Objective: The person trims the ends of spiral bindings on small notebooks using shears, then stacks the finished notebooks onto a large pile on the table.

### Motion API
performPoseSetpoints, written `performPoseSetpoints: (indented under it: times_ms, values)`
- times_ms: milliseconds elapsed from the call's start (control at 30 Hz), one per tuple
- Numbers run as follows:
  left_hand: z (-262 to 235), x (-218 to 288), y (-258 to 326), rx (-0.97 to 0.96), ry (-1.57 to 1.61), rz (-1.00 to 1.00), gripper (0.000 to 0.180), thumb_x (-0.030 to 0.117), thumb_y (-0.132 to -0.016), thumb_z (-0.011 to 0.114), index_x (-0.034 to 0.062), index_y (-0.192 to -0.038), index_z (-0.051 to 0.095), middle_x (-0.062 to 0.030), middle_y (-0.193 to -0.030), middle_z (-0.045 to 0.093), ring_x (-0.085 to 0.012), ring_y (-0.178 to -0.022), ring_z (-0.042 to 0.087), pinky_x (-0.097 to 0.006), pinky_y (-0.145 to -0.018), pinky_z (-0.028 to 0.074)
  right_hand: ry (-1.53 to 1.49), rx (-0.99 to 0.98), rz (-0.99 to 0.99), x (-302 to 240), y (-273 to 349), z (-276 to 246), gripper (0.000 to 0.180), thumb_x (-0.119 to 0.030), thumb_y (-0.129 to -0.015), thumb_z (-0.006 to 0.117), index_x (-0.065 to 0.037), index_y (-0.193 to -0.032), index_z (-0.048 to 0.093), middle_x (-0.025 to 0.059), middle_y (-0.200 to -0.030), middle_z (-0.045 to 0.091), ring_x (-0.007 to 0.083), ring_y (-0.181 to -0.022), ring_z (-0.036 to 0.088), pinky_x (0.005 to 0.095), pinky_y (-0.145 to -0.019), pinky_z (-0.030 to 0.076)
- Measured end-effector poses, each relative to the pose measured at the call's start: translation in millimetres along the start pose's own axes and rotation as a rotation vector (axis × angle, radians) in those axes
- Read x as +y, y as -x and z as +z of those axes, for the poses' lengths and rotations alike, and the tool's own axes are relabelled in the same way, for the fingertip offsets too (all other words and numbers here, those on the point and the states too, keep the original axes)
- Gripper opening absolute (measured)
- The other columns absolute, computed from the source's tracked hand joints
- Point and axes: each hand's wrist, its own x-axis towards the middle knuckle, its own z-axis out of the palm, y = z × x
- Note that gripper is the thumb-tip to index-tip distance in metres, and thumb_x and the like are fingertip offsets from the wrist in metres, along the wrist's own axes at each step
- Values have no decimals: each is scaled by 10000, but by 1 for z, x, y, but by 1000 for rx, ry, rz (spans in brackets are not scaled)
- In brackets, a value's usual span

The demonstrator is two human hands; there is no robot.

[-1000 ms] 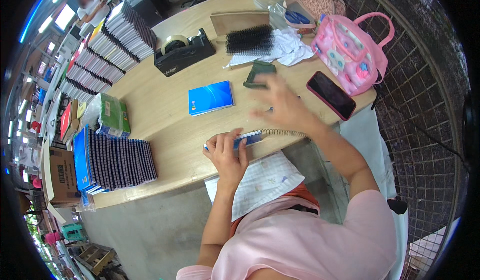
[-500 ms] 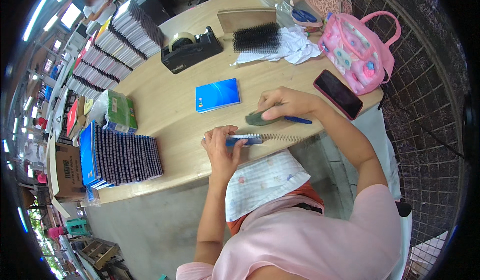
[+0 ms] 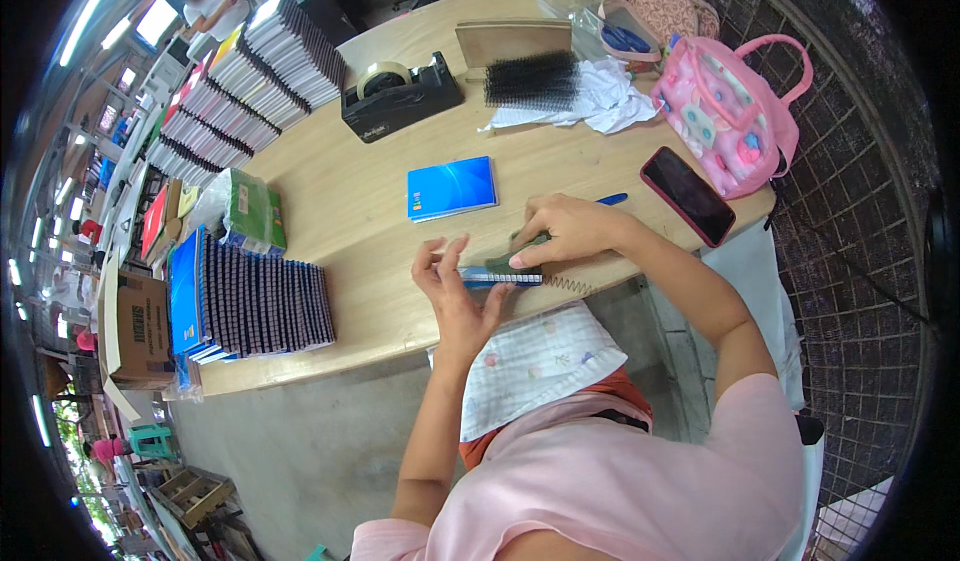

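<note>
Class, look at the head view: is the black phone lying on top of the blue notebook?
No: the black phone lies on bare wood near the pink bag, apart from the blue notebook.

Pale wood bench (image 3: 350,211), smooth and matt, its grain showing. Glossy blue card cover on the small notebook (image 3: 452,187); thin metal spiral wire (image 3: 568,284) trails off the booklet (image 3: 500,277). Shiny pink plastic bag (image 3: 727,113); black phone (image 3: 687,195), glassy; crumpled white paper (image 3: 600,101).

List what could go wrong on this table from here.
The wire spiral sticks out bare past the blue notebook at the table's near edge; it might bend or snag under the right hand. The notebook is steadied only by the left hand and could slip off. The dark phone lies close to the right forearm and might get nudged.
</note>
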Motion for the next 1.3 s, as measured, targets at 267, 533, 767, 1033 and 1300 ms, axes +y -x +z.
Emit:
performPoseSetpoints:
  times_ms: [267, 533, 767, 1033, 1300]
  values:
    - [-7, -67, 24, -50, 859, -499, 218, -106, -848, 668, 14, -1015, 598, -62, -991, 618, -152, -978, 592, -280, -904, 461, -125, 18, 9, -7, -4, 10, 428, -437, -880, 689, -69, -1087, 757, 170, -957, 661, 272, -931, 635, 354, -844, 490]
    - [0, -77, 25, -85, 892, -474, 224, -75, -839, 715, 14, -1009, 601, -63, -1007, 636, -127, -933, 607, -251, -836, 481, -49, 12, 29, -15, -15, 2, 449, -458, -895, 675, -34, -1013, 763, 188, -1003, 698, 282, -945, 660, 351, -870, 496]
    - [3, -68, 16, -101, 913, -496, 241, -101, -824, 709, 3, -1016, 609, -49, -981, 633, -110, -894, 608, -249, -810, 495, -38, 116, 9, -16, -24, -4, 497, -512, -871, 676, -47, -1022, 766, 210, -972, 725, 304, -898, 684, 379, -824, 516]
    - [5, -61, 0, -90, 924, -479, 356, -114, -788, 725, 27, -1080, 577, -34, -989, 603, -113, -919, 600, -245, -800, 501, -227, 57, -7, 3, -26, -4, 504, -531, -883, 651, -59, -1015, 771, 205, -931, 724, 302, -879, 673, 381, -829, 505]
    - [10, -69, -3, -135, 1019, -516, 440, -153, -761, 724, 33, -1116, 543, -39, -996, 586, -105, -915, 589, -232, -802, 525, -267, 130, -79, -3, -27, 1, 553, -552, -876, 656, -21, -978, 767, 211, -899, 720, 319, -863, 672, 384, -819, 506]
